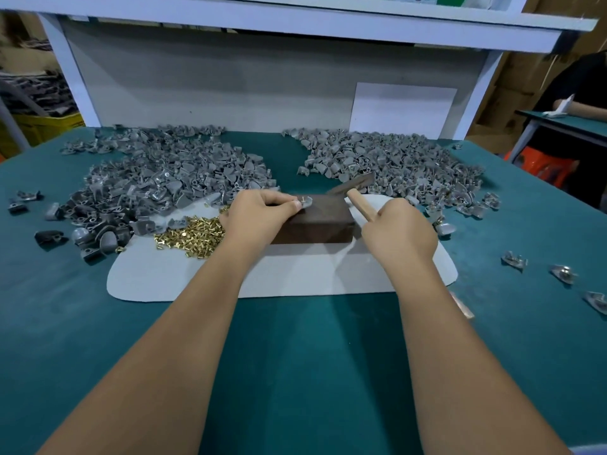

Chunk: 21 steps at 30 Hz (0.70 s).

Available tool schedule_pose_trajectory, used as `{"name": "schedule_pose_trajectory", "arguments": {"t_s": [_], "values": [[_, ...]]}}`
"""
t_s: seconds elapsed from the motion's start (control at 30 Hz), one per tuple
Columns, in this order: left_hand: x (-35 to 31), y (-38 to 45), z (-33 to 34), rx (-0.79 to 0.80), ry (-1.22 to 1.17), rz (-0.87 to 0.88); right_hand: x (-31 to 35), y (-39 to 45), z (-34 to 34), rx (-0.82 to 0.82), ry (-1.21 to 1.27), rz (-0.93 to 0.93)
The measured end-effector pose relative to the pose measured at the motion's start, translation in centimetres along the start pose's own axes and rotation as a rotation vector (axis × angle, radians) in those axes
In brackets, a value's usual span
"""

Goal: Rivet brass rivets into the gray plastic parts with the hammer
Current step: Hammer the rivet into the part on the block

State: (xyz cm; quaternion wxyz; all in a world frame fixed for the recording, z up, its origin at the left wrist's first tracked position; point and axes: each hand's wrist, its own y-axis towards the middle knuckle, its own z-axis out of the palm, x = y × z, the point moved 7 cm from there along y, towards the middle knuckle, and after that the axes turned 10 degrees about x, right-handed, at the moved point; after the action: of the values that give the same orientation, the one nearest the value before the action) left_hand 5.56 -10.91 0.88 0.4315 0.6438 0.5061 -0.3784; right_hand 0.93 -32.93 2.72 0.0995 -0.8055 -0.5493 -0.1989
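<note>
- Even, bright light falls from above; no hard glare on the teal surface (295, 356).
- Soft shadows sit under the forearms and beside the block (315, 224).
- The hammer (356, 192) head is smeared by motion blur.
- Wide-angle bending curves the shelf (295, 18) and the surface's edges.
- Far corners look dim and soft.

Hammer head (356, 184) blurred, perhaps mid-swing.

Gray plastic part (306, 202) atop dark block; brass rivets (193, 235) heaped left; wooden-handled hammer (356, 192) raised, tilted.
</note>
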Motion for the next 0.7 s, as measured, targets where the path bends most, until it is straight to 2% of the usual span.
{"name": "schedule_pose_trajectory", "arguments": {"t_s": [0.17,0.7], "values": [[0.47,0.22,0.00,0.082,-0.030,-0.002,0.42,-0.38,0.23,-0.025,-0.109,-0.034],[0.25,-0.06,-0.07,0.083,-0.041,0.010,0.62,-0.66,0.82,-0.023,-0.152,-0.051]]}}
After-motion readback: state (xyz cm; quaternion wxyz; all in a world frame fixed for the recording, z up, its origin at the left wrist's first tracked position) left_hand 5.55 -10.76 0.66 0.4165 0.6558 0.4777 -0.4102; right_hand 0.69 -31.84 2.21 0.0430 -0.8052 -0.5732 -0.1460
